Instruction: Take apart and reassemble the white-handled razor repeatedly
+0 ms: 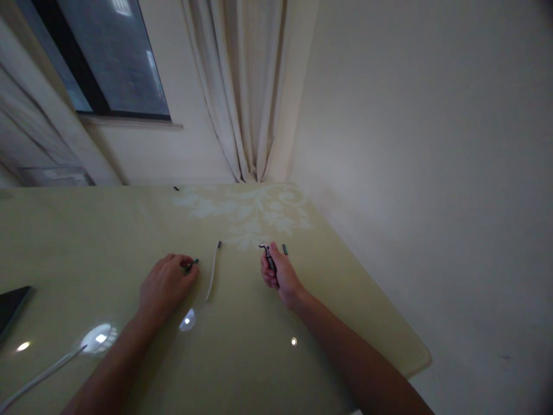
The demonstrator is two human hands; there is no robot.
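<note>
On the bench (242,346), a white cable (43,377) is lying at the left, and the left hand (168,283) is pinching a small dark piece (190,265) between thumb and fingers. A short white strip (212,274) with a dark end is resting between the hands, while the right hand (279,271), well apart from the left, is gripping a dark-handled tool (270,259) just beside a small green-and-black piece (285,249).
</note>
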